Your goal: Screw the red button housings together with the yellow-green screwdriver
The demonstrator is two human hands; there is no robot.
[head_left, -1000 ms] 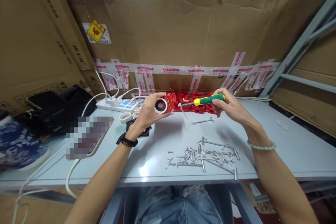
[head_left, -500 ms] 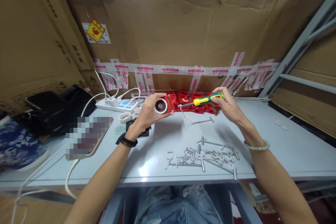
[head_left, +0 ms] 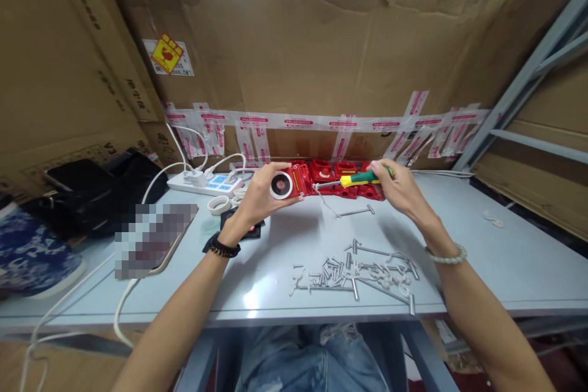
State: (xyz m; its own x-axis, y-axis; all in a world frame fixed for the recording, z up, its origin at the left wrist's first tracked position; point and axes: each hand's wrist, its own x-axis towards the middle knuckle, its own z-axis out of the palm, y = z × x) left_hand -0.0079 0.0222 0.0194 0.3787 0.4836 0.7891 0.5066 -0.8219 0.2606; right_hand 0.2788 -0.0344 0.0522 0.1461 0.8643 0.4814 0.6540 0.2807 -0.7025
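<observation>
My left hand (head_left: 258, 197) is closed around a red housing (head_left: 296, 181) with a round, white-rimmed black face turned toward me. In my right hand (head_left: 399, 188) is a screwdriver (head_left: 356, 179) with a green and yellow handle, held nearly level. Its tip meets the right side of the housing, where a white string (head_left: 324, 201) hangs down. The string runs to a small metal T-bar (head_left: 356, 212) lying on the table. Behind the screwdriver, several more red housings (head_left: 345, 169) stand in a row. What the tip engages is too small to make out.
Metal screws and T-bars with string (head_left: 331, 272) lie near the table's front edge. To the left are white rings (head_left: 218, 204), a power strip (head_left: 206, 183) with cables, a phone (head_left: 158, 239) and a black bag (head_left: 108, 196). A cardboard wall (head_left: 294, 61) closes off the back.
My right hand has shifted slightly right along the screwdriver handle and turned, its fingers now wrapping the handle's end. My left hand and the red housing have stayed in place.
</observation>
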